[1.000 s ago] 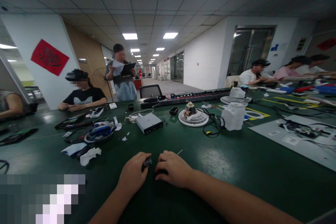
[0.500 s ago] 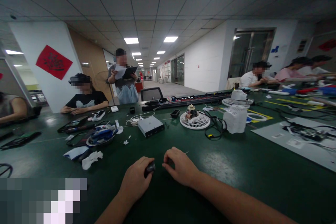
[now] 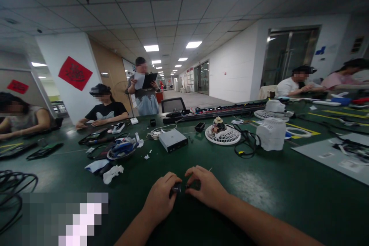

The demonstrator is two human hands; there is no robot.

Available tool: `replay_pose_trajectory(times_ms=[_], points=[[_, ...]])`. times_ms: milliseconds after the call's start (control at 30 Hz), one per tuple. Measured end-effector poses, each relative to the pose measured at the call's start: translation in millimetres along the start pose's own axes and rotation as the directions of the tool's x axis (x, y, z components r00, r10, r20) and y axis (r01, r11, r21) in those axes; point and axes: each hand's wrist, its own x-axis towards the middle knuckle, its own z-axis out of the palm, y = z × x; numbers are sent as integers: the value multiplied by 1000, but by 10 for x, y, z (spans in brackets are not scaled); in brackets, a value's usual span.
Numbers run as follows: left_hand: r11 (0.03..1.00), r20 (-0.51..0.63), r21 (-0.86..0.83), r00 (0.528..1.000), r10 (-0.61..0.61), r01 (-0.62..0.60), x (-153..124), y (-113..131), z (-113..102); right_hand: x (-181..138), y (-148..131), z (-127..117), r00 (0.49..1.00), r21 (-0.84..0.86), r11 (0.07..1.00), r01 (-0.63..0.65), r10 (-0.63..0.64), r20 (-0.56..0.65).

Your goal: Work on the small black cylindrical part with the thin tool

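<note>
Both my hands rest on the dark green table (image 3: 259, 184) near its front edge. My left hand (image 3: 161, 198) is curled, its thumb and fingers pinching a small dark cylindrical part (image 3: 175, 189). My right hand (image 3: 203, 186) is also closed, fingertips pressed together right against that part's other end; whether it grips anything of its own is hidden. A thin pale stick pokes out just behind the right hand's knuckles.
Behind my hands lie a grey box (image 3: 173, 140), a white fan grille with a motor (image 3: 222, 134), a white fan housing (image 3: 271, 134), cables, blue-and-white gear (image 3: 122, 148) and crumpled tissue (image 3: 113, 173). Other people sit at the left and far right; one stands reading papers.
My hands have come closer together, so the right fingertips now meet the dark part held by the left. The camera has swung a little to the left.
</note>
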Motion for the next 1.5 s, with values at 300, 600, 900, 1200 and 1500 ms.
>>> replay_pose_trajectory(times_ms=[300,600,900,1200,1500], points=[[999,20,37,1000,19,-20,35,81,-28,65,88,13,983,-26,984,179,-180,-42],[1000,-15,-12,1000,5,-6,30,52,37,-24,35,14,994,-68,996,65,-71,-82],[981,-51,-194,998,-40,30,-1,61,111,-9,27,-16,964,-5,965,261,-261,-48],[991,-38,-134,999,-1,-5,-33,12,73,42,35,8,963,-3,963,270,-270,-13],[992,5,-14,992,124,-124,-24,-4,63,8,15,-29,981,-63,981,184,-187,-52]])
